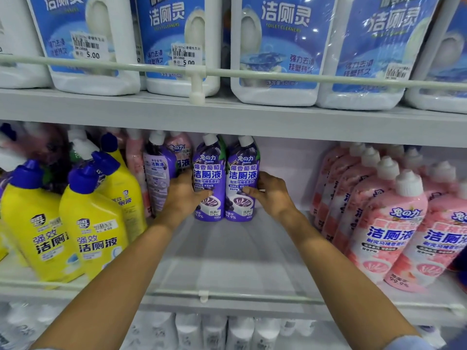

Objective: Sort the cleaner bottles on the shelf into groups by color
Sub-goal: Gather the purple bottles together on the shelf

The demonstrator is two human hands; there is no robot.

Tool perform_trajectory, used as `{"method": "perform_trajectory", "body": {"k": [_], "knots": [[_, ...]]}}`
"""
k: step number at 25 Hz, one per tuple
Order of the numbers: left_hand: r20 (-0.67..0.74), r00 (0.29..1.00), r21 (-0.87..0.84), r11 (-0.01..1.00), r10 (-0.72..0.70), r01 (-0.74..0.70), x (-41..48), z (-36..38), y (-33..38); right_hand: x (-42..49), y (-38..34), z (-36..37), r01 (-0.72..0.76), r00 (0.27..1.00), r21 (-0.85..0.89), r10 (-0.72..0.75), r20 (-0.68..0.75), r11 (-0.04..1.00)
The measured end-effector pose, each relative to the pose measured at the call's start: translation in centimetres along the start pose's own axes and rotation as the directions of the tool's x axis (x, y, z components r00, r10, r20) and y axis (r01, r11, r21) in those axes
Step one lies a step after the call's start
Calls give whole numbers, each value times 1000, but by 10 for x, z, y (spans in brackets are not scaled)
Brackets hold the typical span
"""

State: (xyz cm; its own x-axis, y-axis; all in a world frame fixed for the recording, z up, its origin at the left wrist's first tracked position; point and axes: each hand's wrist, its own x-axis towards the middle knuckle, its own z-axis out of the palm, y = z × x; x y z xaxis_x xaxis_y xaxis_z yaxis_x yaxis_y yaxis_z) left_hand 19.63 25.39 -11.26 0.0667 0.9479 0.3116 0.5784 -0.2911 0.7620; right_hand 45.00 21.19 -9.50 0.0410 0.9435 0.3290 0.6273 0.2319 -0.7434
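Note:
Two purple cleaner bottles stand upright side by side at the back of the middle shelf. My left hand grips the left purple bottle and my right hand grips the right purple bottle. Another purple bottle stands just left of my left hand, turned sideways, with pink bottles behind and beside it. Yellow bottles with blue caps fill the left of the shelf. A group of pink bottles fills the right.
Bare shelf floor lies between the yellow and pink groups, in front of the purple pair. A rail runs along the shelf's front edge. Large white jugs with blue labels sit on the shelf above. White bottles stand below.

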Motion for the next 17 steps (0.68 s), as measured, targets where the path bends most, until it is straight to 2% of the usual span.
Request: {"method": "perform_trajectory", "body": {"k": [7,10,14,17], "knots": [[-25,1000,24,1000,8,-7,-9,0,15,-4,-8,1,-68,998,-43,68,2,997],[-52,998,96,995,36,-31,-16,2,26,-7,-14,3,-81,996,-155,76,-36,985],[83,996,179,982,38,-53,-28,-10,27,-25,-23,7,-117,993,-326,103,-60,938],[233,973,351,933,-1,-83,-43,-24,32,-46,-26,11,-94,995,-373,104,6,923]]}}
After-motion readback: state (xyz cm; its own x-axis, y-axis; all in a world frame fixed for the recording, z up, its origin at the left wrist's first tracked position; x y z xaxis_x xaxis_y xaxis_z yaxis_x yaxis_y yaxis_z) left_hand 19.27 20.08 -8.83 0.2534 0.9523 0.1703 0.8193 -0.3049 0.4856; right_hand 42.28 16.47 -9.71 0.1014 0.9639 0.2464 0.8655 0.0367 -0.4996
